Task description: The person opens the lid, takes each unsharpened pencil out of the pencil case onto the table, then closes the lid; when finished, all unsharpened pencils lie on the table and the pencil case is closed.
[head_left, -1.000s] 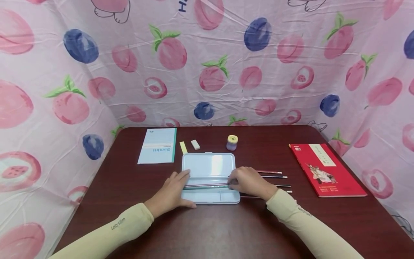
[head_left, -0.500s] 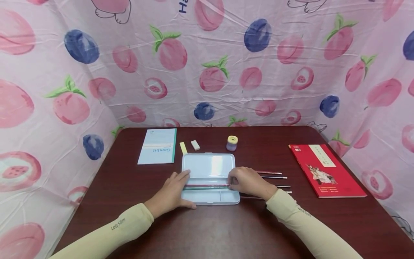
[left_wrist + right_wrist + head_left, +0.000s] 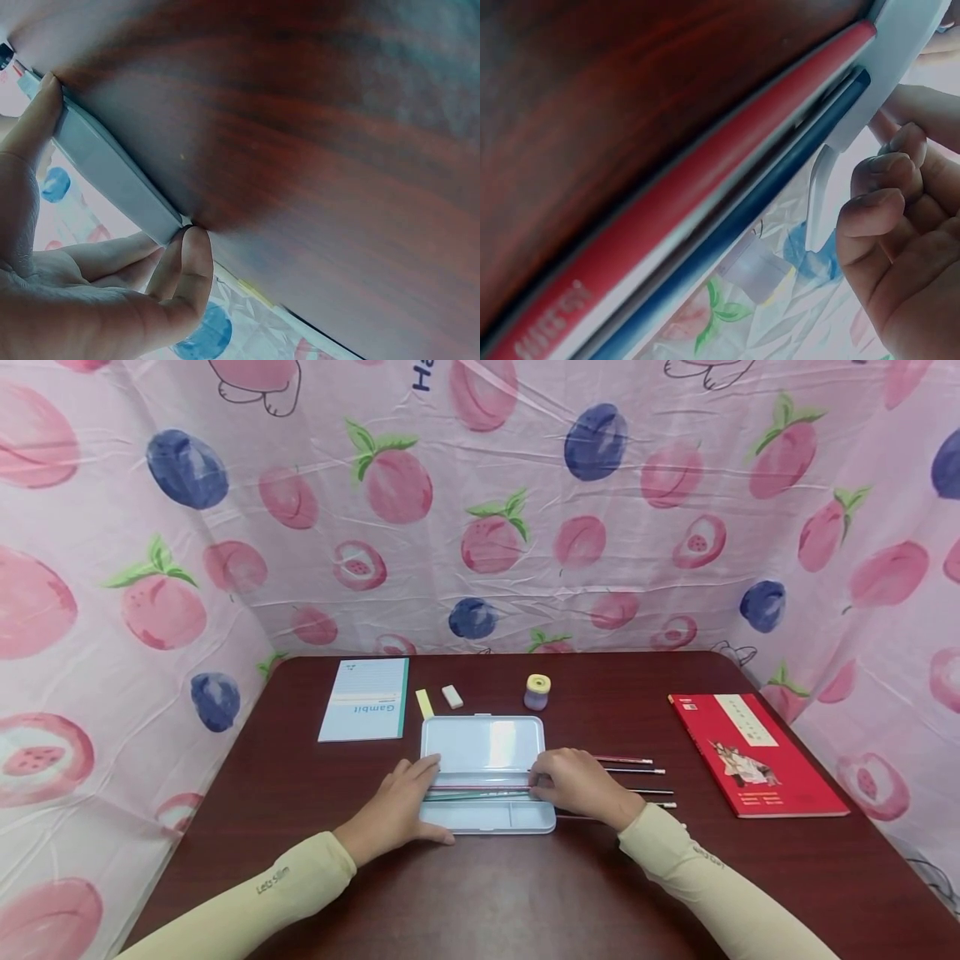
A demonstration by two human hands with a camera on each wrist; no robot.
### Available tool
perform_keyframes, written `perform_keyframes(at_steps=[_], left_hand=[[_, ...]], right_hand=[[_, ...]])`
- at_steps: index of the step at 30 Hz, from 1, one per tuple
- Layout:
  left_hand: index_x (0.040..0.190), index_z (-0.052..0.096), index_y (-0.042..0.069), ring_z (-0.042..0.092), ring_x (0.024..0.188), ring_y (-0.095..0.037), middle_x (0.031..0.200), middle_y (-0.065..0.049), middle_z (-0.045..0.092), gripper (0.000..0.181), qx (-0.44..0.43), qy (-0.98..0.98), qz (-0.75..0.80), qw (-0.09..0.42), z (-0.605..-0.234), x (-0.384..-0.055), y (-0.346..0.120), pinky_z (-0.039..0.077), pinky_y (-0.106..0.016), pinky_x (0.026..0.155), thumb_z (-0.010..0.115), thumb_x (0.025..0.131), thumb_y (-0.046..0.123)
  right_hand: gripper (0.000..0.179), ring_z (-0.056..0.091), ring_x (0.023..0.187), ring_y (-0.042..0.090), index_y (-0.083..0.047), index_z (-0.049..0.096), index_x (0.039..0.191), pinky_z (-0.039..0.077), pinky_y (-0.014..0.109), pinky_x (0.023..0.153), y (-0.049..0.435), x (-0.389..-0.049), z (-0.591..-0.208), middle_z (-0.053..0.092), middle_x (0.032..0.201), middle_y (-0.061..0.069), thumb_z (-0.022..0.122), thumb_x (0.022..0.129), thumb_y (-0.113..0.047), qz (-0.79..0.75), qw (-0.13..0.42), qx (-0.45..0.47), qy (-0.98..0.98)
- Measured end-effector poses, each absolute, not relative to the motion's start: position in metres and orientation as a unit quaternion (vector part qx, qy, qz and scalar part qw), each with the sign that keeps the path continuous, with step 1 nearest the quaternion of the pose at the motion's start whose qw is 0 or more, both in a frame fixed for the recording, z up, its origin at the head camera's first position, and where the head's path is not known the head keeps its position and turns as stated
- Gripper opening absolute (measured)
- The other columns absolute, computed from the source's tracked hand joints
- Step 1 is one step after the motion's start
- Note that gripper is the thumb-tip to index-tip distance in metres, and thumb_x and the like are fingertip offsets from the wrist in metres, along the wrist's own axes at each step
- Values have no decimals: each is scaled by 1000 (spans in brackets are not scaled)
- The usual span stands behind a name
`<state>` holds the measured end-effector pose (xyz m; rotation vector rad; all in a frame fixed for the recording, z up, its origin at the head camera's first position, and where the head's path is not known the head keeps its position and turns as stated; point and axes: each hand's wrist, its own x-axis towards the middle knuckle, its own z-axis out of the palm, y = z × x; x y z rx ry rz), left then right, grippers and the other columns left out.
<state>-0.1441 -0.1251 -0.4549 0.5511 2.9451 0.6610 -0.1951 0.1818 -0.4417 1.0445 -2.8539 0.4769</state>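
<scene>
A pale blue pencil case (image 3: 472, 817) lies with its lid (image 3: 465, 745) flipped back. Inside, a reddish pencil (image 3: 480, 788) and a green pencil (image 3: 472, 796) run lengthwise. My left hand (image 3: 397, 803) holds the case's left end, thumb at the front and fingers behind; the left wrist view shows the case wall (image 3: 112, 169) between them. At the right end my right hand (image 3: 581, 783) has curled fingers over the pencil ends, seemingly pinching the reddish one; its fingertips are partly hidden. In the right wrist view the curled fingers (image 3: 874, 214) are beside the case.
Several pencils (image 3: 633, 770) lie right of the case, partly under my right arm. Behind it are a yellow strip (image 3: 424, 702), a white eraser (image 3: 452, 697) and a yellow-topped jar (image 3: 537, 692). A notebook (image 3: 366, 700) lies left, a red book (image 3: 757, 756) right.
The reddish pencil in the case has shifted slightly toward the lid, and the green one now lies a little slanted. Both hands stay almost in place.
</scene>
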Motion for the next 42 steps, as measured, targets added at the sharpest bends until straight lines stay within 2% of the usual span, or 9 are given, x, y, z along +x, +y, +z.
perform_keyframes(at_steps=[4, 10, 14, 19, 25, 35, 42], left_hand=[[157, 48, -1, 49, 125, -29, 165, -13, 48, 116, 183, 959, 216, 37, -455, -144, -125, 49, -48, 106, 99, 69, 54], [157, 49, -2, 49, 126, -30, 165, -14, 48, 116, 186, 958, 215, 37, -455, -144, -126, 49, -49, 108, 98, 69, 55], [157, 49, -1, 49, 130, -31, 166, -13, 47, 115, 186, 958, 215, 38, -455, -145, -126, 48, -52, 111, 97, 70, 56], [157, 49, -1, 49, 127, -30, 166, -13, 48, 115, 186, 959, 213, 35, -455, -145, -126, 49, -49, 107, 98, 69, 56], [156, 49, -1, 49, 125, -29, 166, -13, 48, 115, 187, 959, 211, 35, -456, -145, -126, 49, -48, 106, 98, 69, 56], [156, 50, -2, 49, 123, -28, 165, -13, 49, 115, 189, 958, 214, 32, -454, -144, -125, 49, -47, 103, 98, 69, 55], [156, 50, -1, 49, 125, -28, 165, -13, 48, 114, 184, 958, 216, 34, -454, -143, -125, 50, -47, 104, 98, 70, 55]], right_hand=[[9, 67, 76, 6, -14, 84, 93, 59, 28, 72, 183, -192, -441, 79, 88, -2, 90, 85, -13, 152, 50, 338, -927], [9, 67, 75, 5, -14, 84, 92, 58, 28, 70, 189, -190, -439, 79, 88, -3, 90, 85, -15, 158, 66, 335, -926], [9, 60, 71, 2, -14, 84, 92, 54, 24, 67, 196, -189, -437, 79, 88, -4, 90, 85, -14, 180, 49, 323, -928], [7, 51, 66, -1, -13, 84, 91, 48, 21, 62, 209, -188, -436, 77, 86, -4, 88, 86, -10, 216, 22, 315, -924], [9, 54, 68, -3, -15, 84, 90, 51, 21, 63, 228, -185, -438, 75, 84, -6, 87, 87, -7, 244, -6, 313, -918], [6, 49, 69, -2, -17, 82, 91, 47, 21, 62, 260, -171, -433, 69, 77, -15, 87, 89, -14, 254, -9, 288, -923], [9, 53, 71, -4, -18, 82, 93, 51, 22, 65, 290, -163, -435, 74, 82, -15, 87, 88, -13, 277, 6, 284, -918]])
